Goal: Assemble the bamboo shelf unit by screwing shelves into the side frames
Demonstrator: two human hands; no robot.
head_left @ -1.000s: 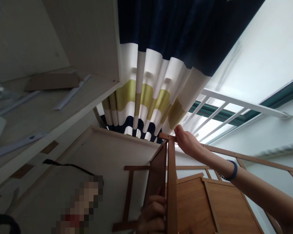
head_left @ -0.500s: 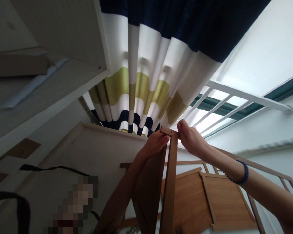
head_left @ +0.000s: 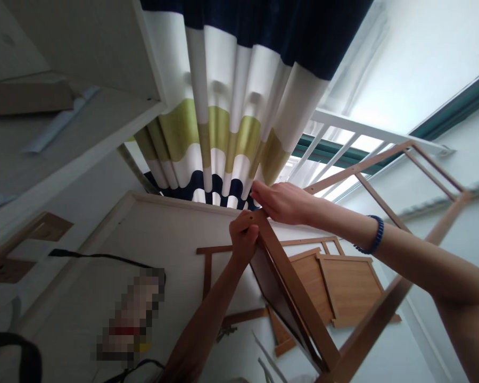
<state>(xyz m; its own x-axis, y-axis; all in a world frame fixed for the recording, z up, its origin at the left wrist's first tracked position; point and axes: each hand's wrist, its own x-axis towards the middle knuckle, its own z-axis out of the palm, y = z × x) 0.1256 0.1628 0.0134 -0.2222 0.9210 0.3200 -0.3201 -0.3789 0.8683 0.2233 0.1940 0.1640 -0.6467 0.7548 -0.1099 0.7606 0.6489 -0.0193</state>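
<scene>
My left hand [head_left: 244,236] is closed around the upper corner of a brown wooden frame [head_left: 297,290], thumb pressed against its side. The frame leans, and a dark panel sits along its inner side. My right hand [head_left: 285,202], with a blue coiled band [head_left: 375,234] on the wrist, is bent over the same corner. Its fingers are pinched just above the bar end, and what they hold, if anything, is too small to make out. A second wooden frame section [head_left: 379,157] with crossbars rises at the right, partly behind my right arm, and appears to meet the held frame low down.
Wooden panels [head_left: 353,290] and loose bars lie on the pale floor, near a small heap of metal fittings [head_left: 225,332]. A striped curtain [head_left: 219,122] hangs ahead. White railings [head_left: 343,149] stand before the window. A pale shelf [head_left: 115,138] juts in at left, above power sockets [head_left: 43,231].
The wooden frame has tilted and turned, and its side section has swung up into view at right. My right hand has moved left, over the corner. The view has shifted slightly.
</scene>
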